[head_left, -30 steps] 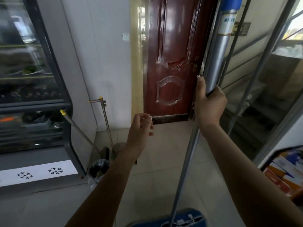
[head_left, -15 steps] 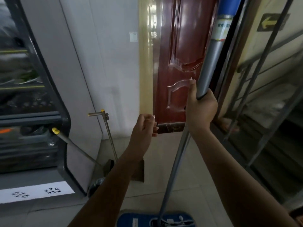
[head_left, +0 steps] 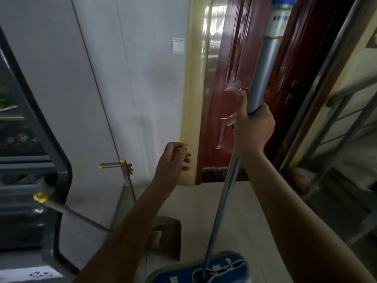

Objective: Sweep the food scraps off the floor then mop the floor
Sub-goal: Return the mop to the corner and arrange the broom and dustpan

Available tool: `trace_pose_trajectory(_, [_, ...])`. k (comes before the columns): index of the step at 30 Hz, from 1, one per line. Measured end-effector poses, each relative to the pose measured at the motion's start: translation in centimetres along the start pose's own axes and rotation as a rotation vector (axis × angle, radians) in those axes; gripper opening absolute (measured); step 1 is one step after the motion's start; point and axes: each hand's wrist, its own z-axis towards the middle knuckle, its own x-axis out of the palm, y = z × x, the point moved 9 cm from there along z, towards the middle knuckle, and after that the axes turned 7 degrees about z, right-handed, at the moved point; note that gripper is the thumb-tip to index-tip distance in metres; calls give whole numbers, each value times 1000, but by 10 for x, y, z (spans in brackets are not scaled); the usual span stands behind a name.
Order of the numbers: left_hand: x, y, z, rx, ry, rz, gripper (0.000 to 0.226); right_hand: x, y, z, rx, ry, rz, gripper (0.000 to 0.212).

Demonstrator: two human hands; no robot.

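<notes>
Gripping the near-upright mop [head_left: 224, 197], head down on floor [head_left: 255, 221], the right hand [head_left: 253, 129]; left hand [head_left: 173, 160] loosely curled, empty.

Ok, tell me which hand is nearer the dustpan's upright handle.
Left. The left hand hovers just right of the dustpan handle; the right hand is farther right, gripping the mop pole.

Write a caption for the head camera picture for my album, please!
Right hand grips the mop pole; left hand hovers loosely curled beside the red door.
</notes>
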Motion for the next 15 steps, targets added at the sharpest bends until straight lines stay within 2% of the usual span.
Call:
trace_pose_trajectory(7, [-2, 19, 89, 23, -13, -13, 12, 72, -34, 74, -22, 1, -13, 41])
trace_pose_trajectory(11, [2, 36, 144, 5, -84, -16, 14, 114, -62, 117, -12, 9, 41, 40])
trace_pose_trajectory(15, [23, 55, 199, -6, -146, -21, 12, 172, -94, 149, -7, 105, 137, 38])
